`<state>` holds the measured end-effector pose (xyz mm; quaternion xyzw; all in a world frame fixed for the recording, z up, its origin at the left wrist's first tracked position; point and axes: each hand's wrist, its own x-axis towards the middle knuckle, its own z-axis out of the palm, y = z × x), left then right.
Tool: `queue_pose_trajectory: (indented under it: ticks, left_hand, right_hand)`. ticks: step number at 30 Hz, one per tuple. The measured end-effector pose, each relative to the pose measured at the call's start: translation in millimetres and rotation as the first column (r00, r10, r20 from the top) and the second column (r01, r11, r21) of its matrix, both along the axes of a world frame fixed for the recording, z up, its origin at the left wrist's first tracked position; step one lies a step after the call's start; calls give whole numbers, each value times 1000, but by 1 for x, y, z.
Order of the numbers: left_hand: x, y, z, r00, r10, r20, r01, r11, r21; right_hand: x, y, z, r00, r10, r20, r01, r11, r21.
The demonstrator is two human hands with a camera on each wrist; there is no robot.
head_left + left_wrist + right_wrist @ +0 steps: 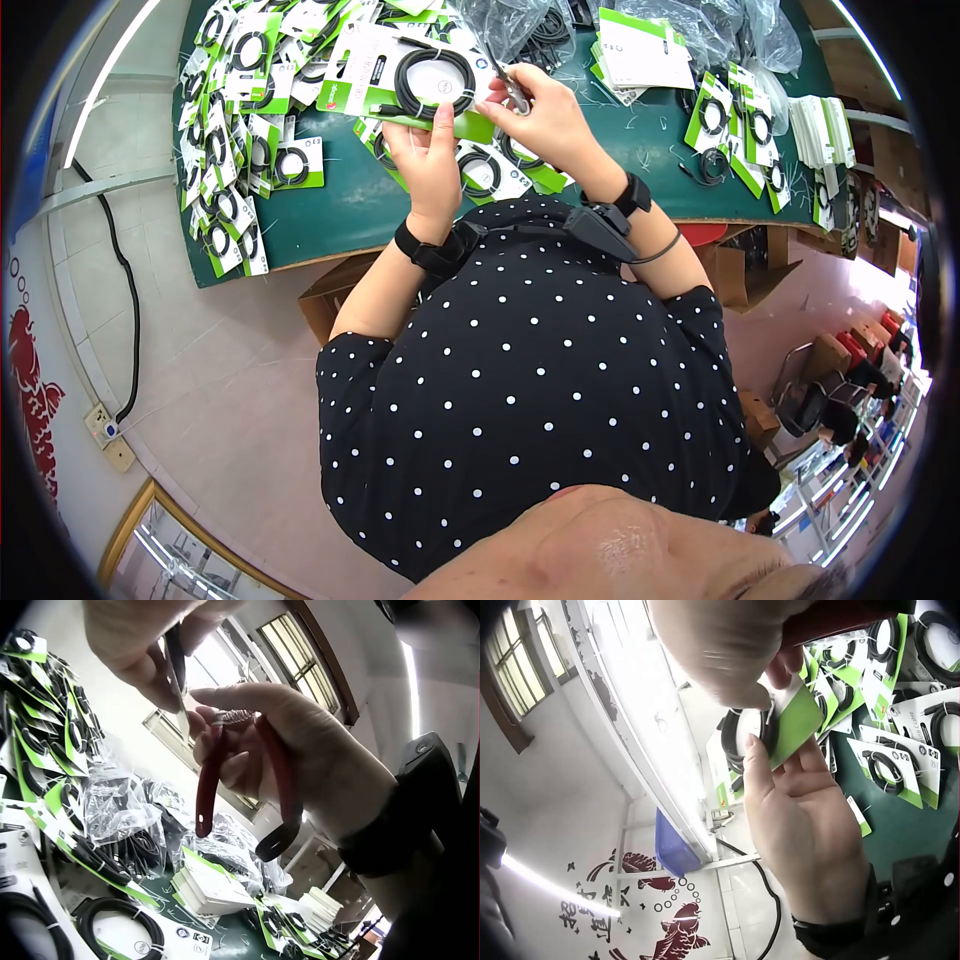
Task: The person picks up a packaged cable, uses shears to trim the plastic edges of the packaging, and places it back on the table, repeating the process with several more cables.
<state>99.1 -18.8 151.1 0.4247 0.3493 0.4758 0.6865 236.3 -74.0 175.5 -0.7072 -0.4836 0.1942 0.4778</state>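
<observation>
Evidently, the left hand (pixel 430 165) pinches the white-and-green card (pixel 350 70) and its black cable coil (pixel 409 85) at the lower edge, upper centre of the head view, over the table (pixel 335 225); the right hand (pixel 550 118) grips red-handled pliers (pixel 208 787) close beside it. By appearance, the piece is light: card thin, bendable, possibly slick; coil springy. Recommended hold: lower edge and coil together, clear of the pliers' tips.

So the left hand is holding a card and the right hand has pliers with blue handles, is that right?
Not quite: the pliers have red handles, not blue, as the left wrist view shows. The right hand does hold them, and the left hand a card.
</observation>
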Motion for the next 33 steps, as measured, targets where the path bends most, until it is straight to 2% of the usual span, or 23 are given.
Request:
queue_pose_trajectory:
  ticks: [3,8,11,16,19,20,23,24,27,32,33]
  left_hand:
    - [2,-1,-11,999,-23,23,18,980,197]
    - [3,-1,-13,997,-71,24,64,975,214]
    - [0,-3,-9,993,-116,-1,114,973,199]
    - [1,0,-8,989,-146,34,143,987,77]
    - [2,-2,-3,986,-129,106,140,985,-98]
    - [1,-2,-3,986,-130,105,140,985,-98]
    - [-1,0,-7,984,-155,88,168,972,-167]
    - [-2,0,-7,984,-154,87,167,972,-167]
    - [1,1,-8,988,-149,36,153,977,-148]
    - [3,0,-1,984,-136,111,150,981,-125]
    - [2,1,-3,984,-149,99,160,980,-120]
  right_hand:
    - [-4,5,-7,990,-64,-128,57,997,-57]
    - [-6,8,-26,956,-39,-292,47,999,18]
    - [-4,6,-18,849,-54,-526,33,998,-49]
    - [0,0,-21,880,-50,-473,29,998,-52]
    - [0,-4,-17,902,-70,-426,14,991,-134]
    - [1,-4,-20,902,-71,-426,14,991,-135]
    - [3,-4,-36,957,-60,-285,40,996,-76]
    - [1,-4,-35,956,-60,-287,39,996,-77]
    - [-3,-5,-24,996,-60,-68,54,995,-80]
    - [-2,-1,-27,984,-84,-159,70,994,-89]
    - [-1,-1,-25,965,-86,-249,57,991,-124]
